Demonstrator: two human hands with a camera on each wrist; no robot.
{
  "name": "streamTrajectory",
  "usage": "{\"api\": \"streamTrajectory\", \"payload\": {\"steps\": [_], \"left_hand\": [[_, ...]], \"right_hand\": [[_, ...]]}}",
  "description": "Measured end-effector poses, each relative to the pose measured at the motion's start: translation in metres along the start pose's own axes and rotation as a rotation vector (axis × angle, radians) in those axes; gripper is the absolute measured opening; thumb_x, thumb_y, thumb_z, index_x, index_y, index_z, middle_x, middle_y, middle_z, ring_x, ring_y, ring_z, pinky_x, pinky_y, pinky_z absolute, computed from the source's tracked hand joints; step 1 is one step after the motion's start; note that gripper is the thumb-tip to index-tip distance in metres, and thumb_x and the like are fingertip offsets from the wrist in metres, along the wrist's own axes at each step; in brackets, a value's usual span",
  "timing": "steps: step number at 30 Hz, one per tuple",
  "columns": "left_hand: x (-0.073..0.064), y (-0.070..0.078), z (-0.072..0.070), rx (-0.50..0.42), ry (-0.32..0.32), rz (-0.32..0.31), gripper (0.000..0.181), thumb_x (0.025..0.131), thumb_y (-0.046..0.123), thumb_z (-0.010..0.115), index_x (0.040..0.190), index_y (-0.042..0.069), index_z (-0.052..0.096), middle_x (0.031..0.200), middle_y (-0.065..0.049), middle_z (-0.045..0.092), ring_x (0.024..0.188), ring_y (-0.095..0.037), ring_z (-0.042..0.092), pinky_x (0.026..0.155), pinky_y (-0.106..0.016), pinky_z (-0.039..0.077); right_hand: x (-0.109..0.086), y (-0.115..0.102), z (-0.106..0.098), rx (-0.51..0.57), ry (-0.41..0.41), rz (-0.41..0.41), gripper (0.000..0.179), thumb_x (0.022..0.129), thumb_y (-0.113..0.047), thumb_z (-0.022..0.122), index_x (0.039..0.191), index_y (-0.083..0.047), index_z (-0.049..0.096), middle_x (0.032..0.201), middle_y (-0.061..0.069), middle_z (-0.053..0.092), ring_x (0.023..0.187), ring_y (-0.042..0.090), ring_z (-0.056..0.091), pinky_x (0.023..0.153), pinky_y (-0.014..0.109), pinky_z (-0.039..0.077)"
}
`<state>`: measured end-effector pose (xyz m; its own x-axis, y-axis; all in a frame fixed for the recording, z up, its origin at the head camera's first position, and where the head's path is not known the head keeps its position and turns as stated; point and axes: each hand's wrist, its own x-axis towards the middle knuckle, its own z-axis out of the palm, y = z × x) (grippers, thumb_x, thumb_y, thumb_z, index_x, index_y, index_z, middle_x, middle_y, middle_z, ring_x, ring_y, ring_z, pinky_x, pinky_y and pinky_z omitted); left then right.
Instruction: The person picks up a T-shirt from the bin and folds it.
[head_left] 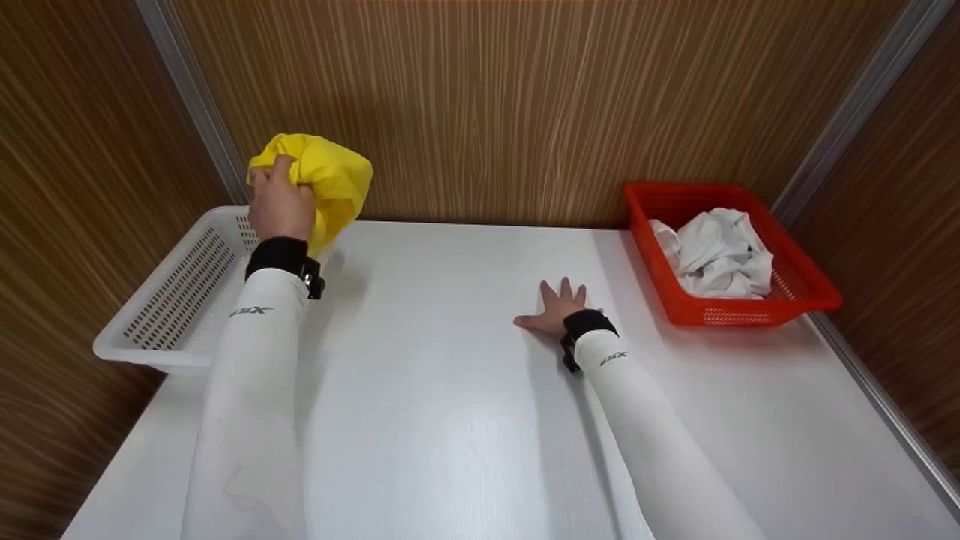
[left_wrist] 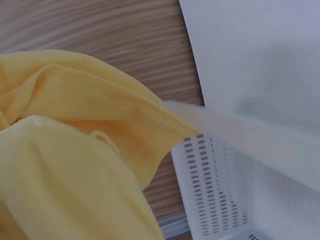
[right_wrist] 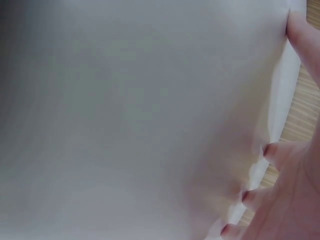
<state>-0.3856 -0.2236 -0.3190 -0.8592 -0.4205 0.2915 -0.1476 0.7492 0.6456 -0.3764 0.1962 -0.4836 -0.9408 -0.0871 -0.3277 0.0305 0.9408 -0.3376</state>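
My left hand (head_left: 283,201) grips a bunched yellow cloth (head_left: 330,176) above the far end of the white perforated basket (head_left: 150,315). In the left wrist view the cloth (left_wrist: 85,105) hangs in loose folds and hides the fingers; the basket (left_wrist: 210,195) shows beyond it. My right hand (head_left: 556,309) rests on the white table (head_left: 442,360) with its fingers spread. The right wrist view shows that hand (right_wrist: 287,200) with its fingertips touching the white surface.
At the right stands a red basket (head_left: 675,307) with crumpled white cloth (head_left: 720,251) inside. Wood-grain panels (head_left: 480,112) rise behind the table and on both sides, with metal strips (head_left: 862,112) at the corners.
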Motion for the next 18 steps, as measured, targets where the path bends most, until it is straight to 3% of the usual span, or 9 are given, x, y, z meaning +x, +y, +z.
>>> {"api": "streamTrajectory", "payload": {"steps": [12,16,18], "left_hand": [[-0.031,0.06,0.037,-0.178,-0.05,0.184,0.035,0.106,0.026,0.055,0.141,0.022,0.055,0.142,-0.014,0.049,0.119,-0.033,0.059,0.105,-0.05,0.048],[-0.048,0.067,0.057,-0.232,-0.074,0.222,0.034,0.105,0.024,0.058,0.138,0.021,0.057,0.139,-0.014,0.051,0.119,-0.032,0.059,0.103,-0.051,0.049],[-0.059,0.067,0.07,-0.256,-0.102,0.217,0.034,0.104,0.024,0.059,0.139,0.022,0.058,0.141,-0.013,0.051,0.121,-0.032,0.059,0.104,-0.052,0.049]], "right_hand": [[0.006,0.003,0.002,0.005,-0.014,0.003,0.109,0.088,-0.078,0.055,0.167,-0.02,0.006,0.172,0.022,-0.011,0.156,0.052,-0.015,0.113,0.085,0.006],[0.011,0.007,0.003,0.092,0.014,0.0,0.111,0.087,-0.086,0.046,0.167,-0.023,0.002,0.173,0.019,-0.009,0.157,0.05,-0.015,0.112,0.085,0.001],[0.01,0.008,0.003,0.19,0.046,-0.012,0.111,0.087,-0.087,0.042,0.167,-0.024,0.001,0.173,0.018,-0.008,0.158,0.048,-0.014,0.112,0.085,-0.003]]}}
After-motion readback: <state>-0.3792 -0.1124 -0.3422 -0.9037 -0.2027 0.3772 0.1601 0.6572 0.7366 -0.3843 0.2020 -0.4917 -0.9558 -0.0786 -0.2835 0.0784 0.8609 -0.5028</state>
